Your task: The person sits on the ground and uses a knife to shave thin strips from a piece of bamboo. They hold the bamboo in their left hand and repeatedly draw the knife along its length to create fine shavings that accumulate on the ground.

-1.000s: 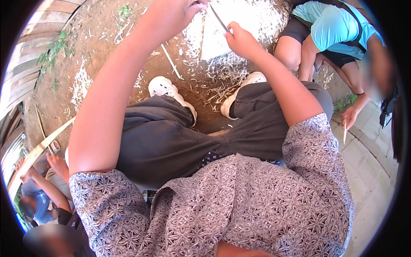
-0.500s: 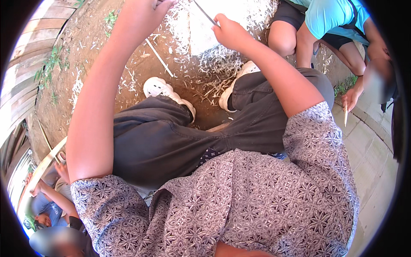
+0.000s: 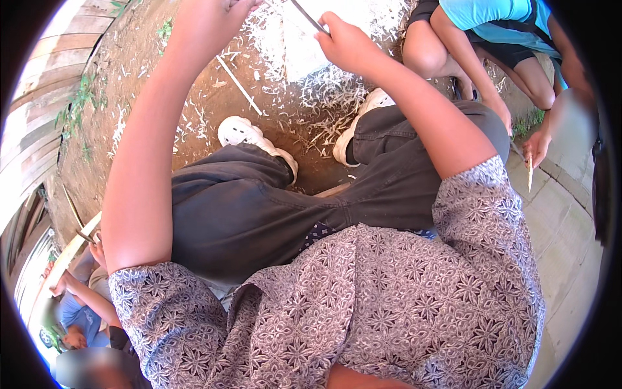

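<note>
Nearest the camera: your patterned shirt [image 3: 389, 305], then dark trousers [image 3: 259, 207] over bent knees, white shoes [image 3: 243, 133] planted on bare earth.

Change over the last second: both forearms have climbed toward the top of the view, and the whole scene has slid up with them. Your head has tipped down, or your hands have reached farther out. The work itself looks unchanged; the same strip sits between the same two hands.

Right hand [image 3: 346, 42]: grip clenched, fingers curled around the lower end of a thin slat, likely a bamboo strip [image 3: 308, 16]. The strip runs up and left toward the frame's edge.

Left hand [image 3: 207, 16]: mostly cut off at the top rim. You cannot tell whether its grip is closed on the strip's far end or on a blade.

Beyond the hands: pale shavings [image 3: 324, 84] heaped on the ground, and one loose stick [image 3: 238, 84] lying apart on the dirt. Judgement: the shaving continues, with the pile well built up.

Far right: another person crouches in a turquoise top [image 3: 499, 16], holding a short stick [image 3: 530, 172] pointing down.
</note>
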`<action>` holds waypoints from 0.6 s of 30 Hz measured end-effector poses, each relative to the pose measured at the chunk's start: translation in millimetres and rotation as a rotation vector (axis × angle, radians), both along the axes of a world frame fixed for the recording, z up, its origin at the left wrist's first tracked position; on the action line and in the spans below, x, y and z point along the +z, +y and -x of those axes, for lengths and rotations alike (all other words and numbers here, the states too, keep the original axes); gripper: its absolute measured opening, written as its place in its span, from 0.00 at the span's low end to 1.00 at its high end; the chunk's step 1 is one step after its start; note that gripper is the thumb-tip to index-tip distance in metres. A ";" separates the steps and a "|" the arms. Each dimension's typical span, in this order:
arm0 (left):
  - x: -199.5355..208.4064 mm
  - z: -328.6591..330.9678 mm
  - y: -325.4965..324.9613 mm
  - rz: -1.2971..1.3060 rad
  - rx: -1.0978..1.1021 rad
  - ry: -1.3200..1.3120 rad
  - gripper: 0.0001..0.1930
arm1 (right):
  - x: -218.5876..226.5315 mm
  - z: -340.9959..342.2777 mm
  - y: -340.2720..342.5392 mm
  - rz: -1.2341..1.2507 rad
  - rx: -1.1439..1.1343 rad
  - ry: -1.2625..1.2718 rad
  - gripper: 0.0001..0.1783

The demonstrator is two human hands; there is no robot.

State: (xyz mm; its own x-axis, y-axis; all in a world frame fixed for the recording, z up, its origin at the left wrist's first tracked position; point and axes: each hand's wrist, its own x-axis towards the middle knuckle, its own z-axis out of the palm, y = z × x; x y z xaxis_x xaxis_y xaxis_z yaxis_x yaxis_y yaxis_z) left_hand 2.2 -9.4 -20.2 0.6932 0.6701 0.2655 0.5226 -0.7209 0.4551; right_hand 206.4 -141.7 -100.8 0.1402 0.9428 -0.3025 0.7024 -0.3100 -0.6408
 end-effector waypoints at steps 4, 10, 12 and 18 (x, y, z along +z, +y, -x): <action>8.7 -9.7 -1.7 0.101 -0.014 0.009 0.05 | 26.3 12.8 9.8 -0.300 0.011 0.132 0.11; 9.4 -11.7 -1.6 0.099 -0.091 -0.033 0.06 | -85.2 -35.8 -19.5 0.091 0.149 -0.127 0.17; 5.7 -7.7 -0.3 0.060 -0.119 -0.053 0.06 | -82.9 -37.5 -14.8 0.015 0.052 -0.117 0.17; 9.6 -6.3 -4.2 0.091 -0.053 0.007 0.07 | 12.9 13.3 10.2 -0.213 -0.010 0.085 0.12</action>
State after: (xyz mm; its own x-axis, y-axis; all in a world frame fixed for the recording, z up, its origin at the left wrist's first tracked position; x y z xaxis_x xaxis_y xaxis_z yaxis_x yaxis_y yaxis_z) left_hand 8.5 -13.6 -10.6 0.7297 0.6536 0.2006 0.4884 -0.7036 0.5162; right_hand 193.1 -131.5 -87.9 0.1321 0.9853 -0.1079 0.6405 -0.1679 -0.7494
